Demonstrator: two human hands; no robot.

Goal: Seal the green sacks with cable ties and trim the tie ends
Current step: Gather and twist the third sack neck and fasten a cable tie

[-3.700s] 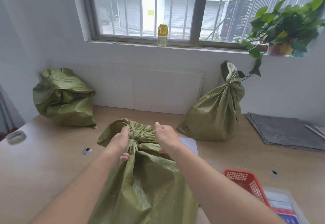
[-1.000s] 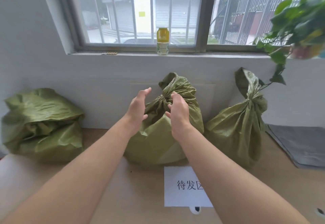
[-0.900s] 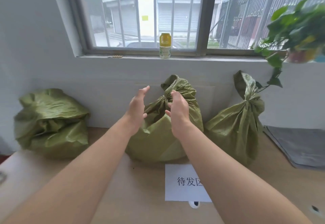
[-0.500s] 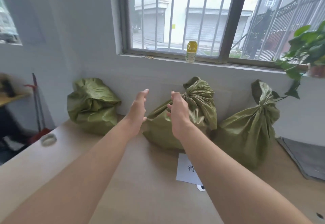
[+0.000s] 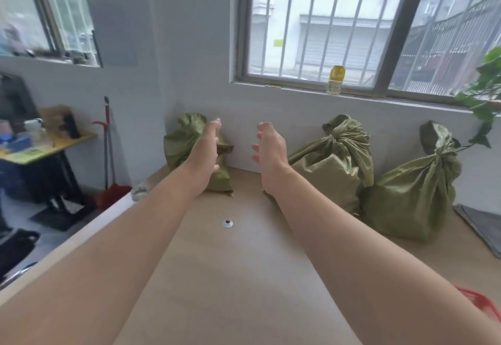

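Three green sacks stand along the wall at the back of the wooden table (image 5: 230, 277). The left sack (image 5: 184, 141) is crumpled, its mouth loose and folded over. The middle sack (image 5: 333, 168) and the right sack (image 5: 414, 193) each have a gathered, tied neck. My left hand (image 5: 204, 152) is stretched out with fingers apart, in front of the left sack's right side; whether it touches is unclear. My right hand (image 5: 271, 152) is open too, held in the gap between the left and middle sacks. Both hands are empty. No cable tie or cutter is visible.
A red basket (image 5: 485, 304) peeks in at the lower right edge. A grey mat (image 5: 482, 222) lies at the right. A roll of tape (image 5: 139, 191) sits at the table's left edge. A bottle (image 5: 335, 80) and a plant (image 5: 488, 92) are on the windowsill. A cluttered desk (image 5: 40, 138) stands left.
The view has swung left. Both open hands have moved away from the middle tied sack, leftward, to the crumpled left sack.
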